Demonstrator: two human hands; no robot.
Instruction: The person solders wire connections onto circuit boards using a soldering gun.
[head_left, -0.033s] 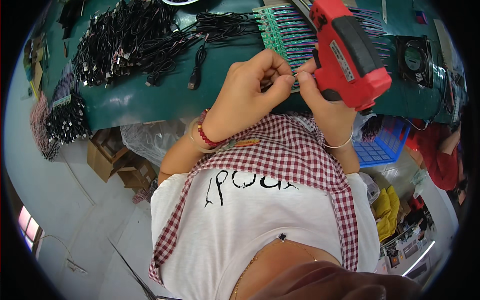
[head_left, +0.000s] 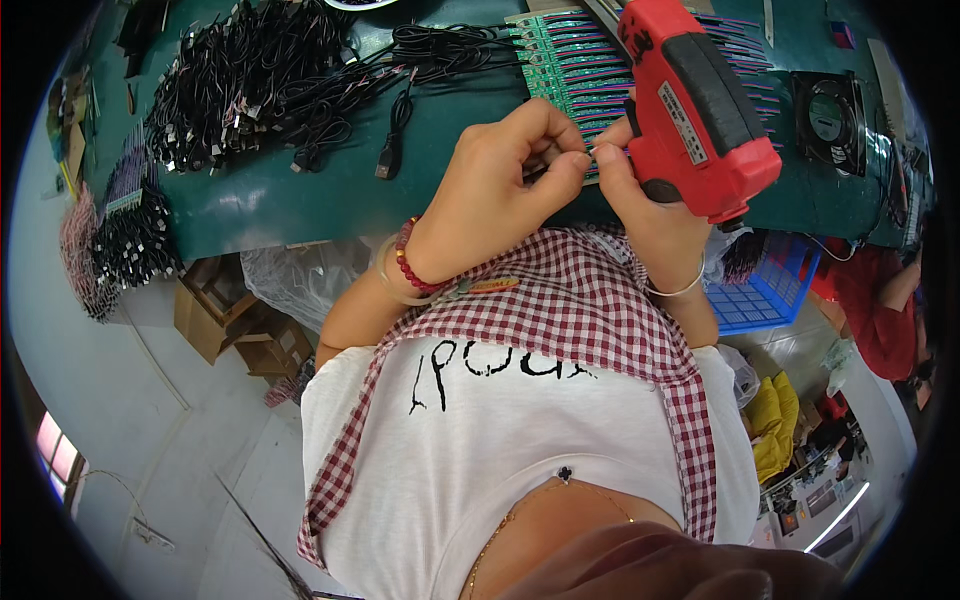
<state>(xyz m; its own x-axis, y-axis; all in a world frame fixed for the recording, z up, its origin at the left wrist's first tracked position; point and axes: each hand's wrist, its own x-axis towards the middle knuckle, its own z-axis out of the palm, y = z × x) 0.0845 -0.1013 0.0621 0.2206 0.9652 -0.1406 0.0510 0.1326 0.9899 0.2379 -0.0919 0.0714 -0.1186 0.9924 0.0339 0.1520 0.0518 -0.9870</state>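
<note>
In front of me, both hands meet at the near edge of a row of green circuit boards (head_left: 540, 72) with thin, colored wires (head_left: 590, 95) running off to the right. My left hand (head_left: 505, 175) is closed, thumb pinched against the index finger; what lies between them is too small to make out. A red gun-shaped tool (head_left: 690, 110) with a black grip panel lies across my right hand (head_left: 655, 205), which is wrapped round it from beneath, most fingers hidden. The right thumb tip comes close to the left fingertips.
A large heap of black USB cables (head_left: 240, 90) covers the table's left side, and a single plug (head_left: 388, 158) lies nearer. Bundled cables (head_left: 135, 235) hang over the left edge. At the right lie a black fan (head_left: 830, 120) and, below the table, a blue crate (head_left: 765, 290).
</note>
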